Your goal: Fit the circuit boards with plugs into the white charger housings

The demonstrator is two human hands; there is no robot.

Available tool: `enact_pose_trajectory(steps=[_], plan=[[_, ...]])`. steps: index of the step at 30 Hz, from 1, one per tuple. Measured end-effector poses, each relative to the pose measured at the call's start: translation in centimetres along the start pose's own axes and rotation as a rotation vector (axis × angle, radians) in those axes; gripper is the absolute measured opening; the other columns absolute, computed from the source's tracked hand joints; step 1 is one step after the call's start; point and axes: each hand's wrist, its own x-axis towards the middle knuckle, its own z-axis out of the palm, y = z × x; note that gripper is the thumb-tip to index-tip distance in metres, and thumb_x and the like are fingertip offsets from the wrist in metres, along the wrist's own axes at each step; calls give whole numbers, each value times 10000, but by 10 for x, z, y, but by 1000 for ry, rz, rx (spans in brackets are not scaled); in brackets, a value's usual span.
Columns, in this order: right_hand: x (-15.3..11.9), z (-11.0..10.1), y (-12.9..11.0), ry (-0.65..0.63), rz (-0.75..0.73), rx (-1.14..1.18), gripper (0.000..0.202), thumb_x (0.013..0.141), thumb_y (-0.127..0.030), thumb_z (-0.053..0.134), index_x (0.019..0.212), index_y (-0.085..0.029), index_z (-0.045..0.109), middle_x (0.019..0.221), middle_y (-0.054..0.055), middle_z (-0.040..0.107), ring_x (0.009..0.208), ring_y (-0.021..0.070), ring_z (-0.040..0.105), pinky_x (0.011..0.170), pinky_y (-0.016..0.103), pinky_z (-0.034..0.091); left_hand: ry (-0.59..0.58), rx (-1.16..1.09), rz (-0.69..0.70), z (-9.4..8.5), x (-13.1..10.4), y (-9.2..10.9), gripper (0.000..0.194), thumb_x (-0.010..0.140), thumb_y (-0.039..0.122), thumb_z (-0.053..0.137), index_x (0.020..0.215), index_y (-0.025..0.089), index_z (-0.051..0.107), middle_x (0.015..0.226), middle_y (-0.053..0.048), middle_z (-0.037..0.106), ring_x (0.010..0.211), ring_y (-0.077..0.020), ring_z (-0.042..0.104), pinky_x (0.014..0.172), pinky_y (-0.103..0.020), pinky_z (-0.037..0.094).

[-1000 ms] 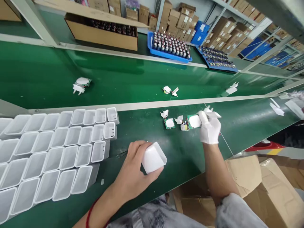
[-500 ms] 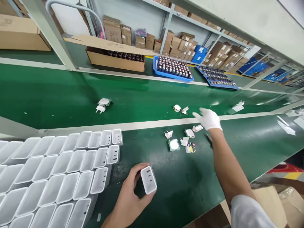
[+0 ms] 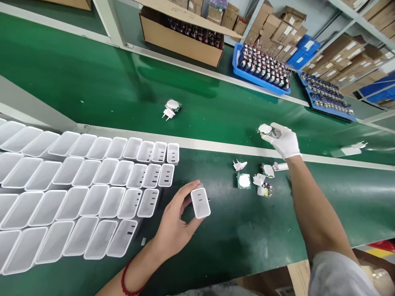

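Note:
My left hand (image 3: pixel 176 220), bare, is closed around a white rectangular plastic charger housing (image 3: pixel 200 204). Its open end faces up, and small slots show at the bottom. Over at the green strip at the back, my right hand (image 3: pixel 283 142), in a white glove, has thumb and fingers closed around the plug end of a charger circuit board (image 3: pixel 264 129). The fingers partly cover the plug piece. Nearer me on the bench lie several more boards with white plug pieces, among them a square green board (image 3: pixel 244 181) and a plug piece (image 3: pixel 240 165).
Rows of white housings (image 3: pixel 101 201) fill the left side. Another board with a plug (image 3: pixel 172 105) lies on the green strip (image 3: pixel 101 90). Behind stand a cardboard box of parts (image 3: pixel 182 44), a blue tray (image 3: pixel 259 80) and a blue panel of components (image 3: pixel 330 98). A metal post (image 3: pixel 108 22) rises at left.
My right hand has come down onto the board and plug on the green strip, fingers closing around the plug. The left hand still holds the housing. The view has shifted and tilted.

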Motion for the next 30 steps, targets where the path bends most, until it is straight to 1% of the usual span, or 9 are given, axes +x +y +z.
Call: enact_pose_trajectory(steps=[3, 5, 7, 8, 11, 14, 17, 20, 30], plan=[[-60, -18, -28, 110, -202, 527, 737, 646, -462, 804, 1291, -198, 564, 1186, 103, 658, 981, 257, 652, 918, 427, 525, 16, 6, 46, 1, 0, 2, 580, 833, 157, 663, 1340, 366, 473, 1389, -57, 521, 1304, -232, 516, 999, -344, 543], [-108, -30, -54, 6, -339, 732, 639, 649, -463, 821, 1216, -255, 610, 1164, 77, 661, 970, 258, 653, 887, 437, 538, 19, 17, 73, 0, 0, 4, 566, 837, 144, 651, 1330, 367, 483, 1386, -56, 515, 1309, -231, 508, 978, -331, 554], [-155, -39, -80, -101, -497, 761, 562, 699, -441, 797, 1209, -289, 618, 1190, 77, 638, 989, 264, 650, 843, 434, 548, 20, 33, 88, -1, 0, 7, 562, 841, 142, 646, 1329, 370, 485, 1387, -57, 509, 1300, -230, 513, 953, -321, 566], [-175, -41, -92, -123, -633, 729, 555, 728, -424, 771, 1242, -303, 600, 1177, 77, 634, 1039, 277, 636, 859, 449, 538, 23, 43, 95, -2, -1, 9, 566, 843, 143, 645, 1333, 372, 482, 1390, -58, 505, 1294, -230, 518, 939, -318, 573], [-214, -44, -121, 26, -990, 454, 606, 720, -324, 727, 1296, -281, 545, 1021, 55, 640, 1073, 286, 602, 979, 534, 445, 25, 84, 134, -3, -5, 14, 572, 848, 140, 634, 1346, 375, 480, 1399, -63, 504, 1278, -237, 532, 905, -317, 589], [-227, -42, -137, 107, -1126, 223, 535, 710, -278, 670, 1229, -218, 555, 872, 26, 634, 941, 248, 608, 947, 498, 442, 13, 130, 190, -2, -10, 20, 573, 844, 124, 630, 1347, 361, 491, 1398, -72, 519, 1267, -247, 547, 891, -324, 597], [-230, -43, -144, 87, -1139, 82, 362, 732, -256, 626, 1086, -189, 604, 835, 36, 645, 896, 241, 595, 857, 437, 450, 9, 169, 229, 0, -15, 23, 573, 838, 122, 640, 1347, 343, 498, 1389, -82, 539, 1277, -258, 547, 887, -331, 602], [-233, -45, -148, 26, -1134, -17, 265, 756, -236, 601, 1009, -162, 629, 813, 48, 648, 887, 245, 582, 839, 430, 431, 6, 195, 237, 1, -18, 24, 553, 836, 133, 646, 1337, 325, 510, 1390, -86, 548, 1290, -272, 541, 886, -344, 607], [-242, -50, -149, -20, -1123, -153, 262, 821, -228, 532, 1023, -113, 652, 807, 67, 617, 893, 259, 549, 896, 458, 392, -38, 237, 246, 5, -20, 25, 588, 832, 107, 642, 1346, 353, 495, 1401, -50, 545, 1315, -254, 522, 912, -318, 596]])
